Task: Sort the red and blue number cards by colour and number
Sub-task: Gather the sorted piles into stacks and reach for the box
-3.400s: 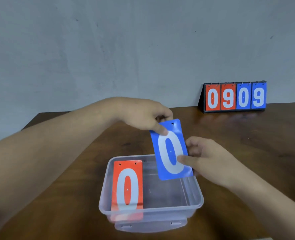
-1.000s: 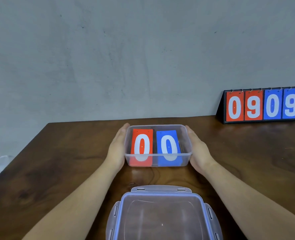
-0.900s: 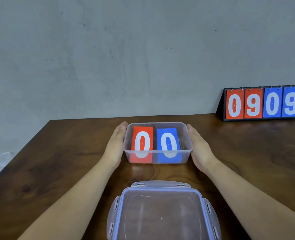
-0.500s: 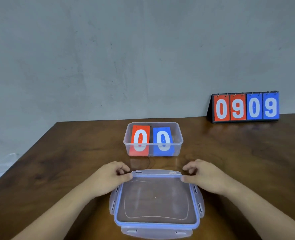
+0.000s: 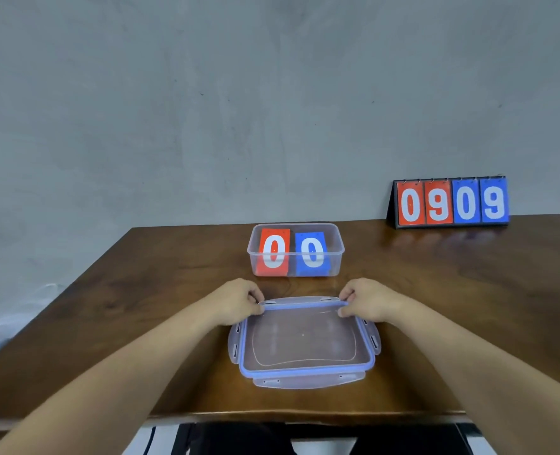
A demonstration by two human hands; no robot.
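Pinching lid (image 5: 303, 339), left hand (image 5: 236, 302), right hand (image 5: 369, 300); scoreboard (image 5: 451, 201) 0909; red 0 (image 5: 273, 252), blue 0 (image 5: 311, 252).

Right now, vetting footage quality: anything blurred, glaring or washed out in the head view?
Head view: soft, even light; digits on the red-and-blue flip scoreboard read sharply; the glossy brown wooden table faintly mirrors it; the clear blue-rimmed plastic lid shows mild sheen, no glare.

I cannot see the fingertips of the left hand (image 5: 236, 302) or the right hand (image 5: 369, 300); they curl behind the far corners of the lid (image 5: 305, 343). Beyond the lid, the cloudy wall of the box (image 5: 336, 267) blurs the lower ends of the red card (image 5: 273, 244) and blue card (image 5: 311, 246).
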